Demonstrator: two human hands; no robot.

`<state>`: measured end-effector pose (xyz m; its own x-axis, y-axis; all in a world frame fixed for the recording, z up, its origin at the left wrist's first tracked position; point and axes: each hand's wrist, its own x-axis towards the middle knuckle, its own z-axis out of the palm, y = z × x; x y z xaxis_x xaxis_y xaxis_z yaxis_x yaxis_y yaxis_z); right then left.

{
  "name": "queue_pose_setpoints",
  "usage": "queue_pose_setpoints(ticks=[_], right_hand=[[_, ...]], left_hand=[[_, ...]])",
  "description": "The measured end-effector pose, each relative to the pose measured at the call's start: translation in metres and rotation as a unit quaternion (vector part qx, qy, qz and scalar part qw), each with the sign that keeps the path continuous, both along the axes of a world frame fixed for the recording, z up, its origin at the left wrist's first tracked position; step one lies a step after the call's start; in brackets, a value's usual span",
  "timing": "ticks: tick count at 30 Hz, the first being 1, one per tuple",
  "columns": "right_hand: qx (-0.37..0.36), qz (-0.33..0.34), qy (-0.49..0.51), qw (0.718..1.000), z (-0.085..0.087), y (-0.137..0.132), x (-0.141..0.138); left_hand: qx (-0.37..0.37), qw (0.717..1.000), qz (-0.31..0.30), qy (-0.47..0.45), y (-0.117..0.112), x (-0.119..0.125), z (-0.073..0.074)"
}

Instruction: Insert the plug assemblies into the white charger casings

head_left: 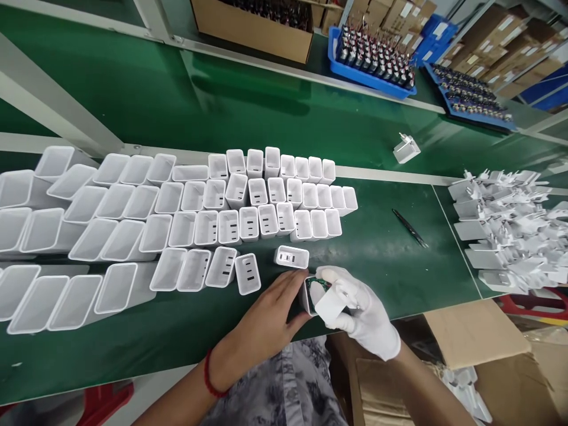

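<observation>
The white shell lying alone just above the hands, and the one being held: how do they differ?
The lone shell lies on its side on the green belt, untouched; the held shell is gripped between the bare left hand and the gloved right hand. The lone shell shows dark port slots; the held shell shows a green circuit board at its opening. Both are white plastic casings of a similar shape.

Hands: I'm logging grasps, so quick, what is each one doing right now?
Left hand: bare, fingers closed on the white charger housing.
Right hand: white glove, pinching the plug cap at that housing's open end.
</observation>
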<state>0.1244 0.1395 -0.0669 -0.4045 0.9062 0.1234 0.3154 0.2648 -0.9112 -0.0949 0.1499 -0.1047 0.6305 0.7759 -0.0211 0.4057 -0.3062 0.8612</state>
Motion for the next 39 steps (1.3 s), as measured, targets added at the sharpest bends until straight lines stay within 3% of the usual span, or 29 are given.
queue_pose_setpoints(ticks=[6, 14, 25, 28, 30, 33, 36, 39], right_hand=[[0.019, 0.001, -0.007, 1.000, 0.004, 0.003, -0.005], [-0.021, -0.020, -0.006, 1.000, 0.008, 0.000, -0.006], [0.060, -0.004, -0.097, 0.993, 0.012, 0.003, -0.015], [0.055, -0.023, -0.154, 0.986, 0.008, -0.005, -0.016], [0.053, -0.077, -0.188, 0.978, 0.002, -0.016, -0.017], [0.146, -0.156, -0.236, 0.948, -0.006, -0.035, -0.022], [0.241, -0.146, -0.289, 0.915, -0.014, -0.048, -0.029], [0.265, -0.130, -0.300, 0.907, -0.021, -0.050, -0.033]], left_hand=[[0.012, 1.000, -0.006, 0.011, 0.002, -0.001, 0.000], [0.041, 0.999, 0.003, -0.008, 0.002, -0.003, 0.000], [0.058, 0.998, 0.009, -0.017, 0.003, -0.003, 0.002], [0.051, 0.999, 0.008, -0.007, 0.005, -0.003, 0.002], [0.055, 0.998, 0.009, 0.003, 0.004, -0.002, 0.001], [0.071, 0.997, 0.029, -0.008, 0.001, 0.004, -0.002], [0.106, 0.993, 0.060, -0.009, -0.005, 0.012, -0.004], [0.113, 0.992, 0.054, 0.001, -0.007, 0.016, -0.005]])
